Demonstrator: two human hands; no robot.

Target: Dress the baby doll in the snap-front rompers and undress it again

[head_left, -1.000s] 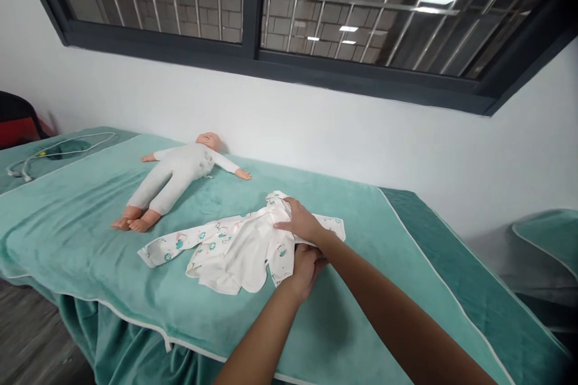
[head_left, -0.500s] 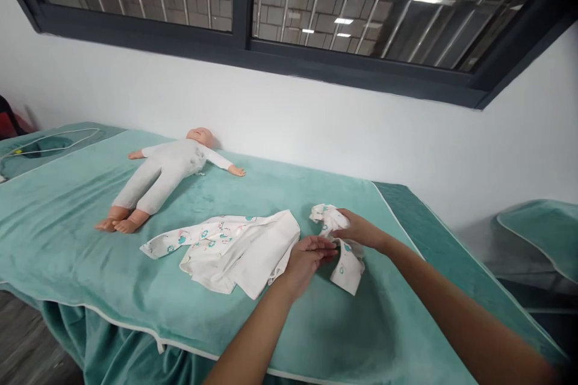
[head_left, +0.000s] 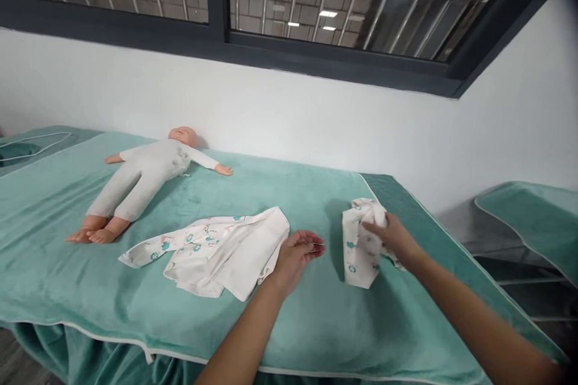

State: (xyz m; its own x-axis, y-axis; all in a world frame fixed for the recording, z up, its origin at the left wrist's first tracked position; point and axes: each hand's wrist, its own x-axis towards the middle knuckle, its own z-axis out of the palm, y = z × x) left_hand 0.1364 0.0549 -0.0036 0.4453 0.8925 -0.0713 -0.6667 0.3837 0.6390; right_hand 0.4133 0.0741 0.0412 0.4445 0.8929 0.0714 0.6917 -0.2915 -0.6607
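Note:
My right hand (head_left: 394,239) grips a bunched white baby garment (head_left: 360,252) with a green and pink print. One flat panel of it hangs down toward the bed; its exact cut is hidden by the folds. My left hand (head_left: 301,255) is apart from that garment, its fingers loosely curled and spread, with nothing evident in them. Beside its wrist lies a white printed baby jacket (head_left: 217,252), one sleeve stretched to the left and the front panel folded over. A baby doll (head_left: 151,171) in a pale suit lies on its back at the far left.
Everything rests on a bed with a green velvety cover (head_left: 289,325), edged in white piping. A white wall (head_left: 289,114) and a dark window frame (head_left: 316,57) stand behind it. Another green-covered surface (head_left: 533,216) is at the right.
My right hand has moved right with the bunched garment, which now hangs turned with a broad panel down. My left hand has come away from it. The view has shifted slightly right.

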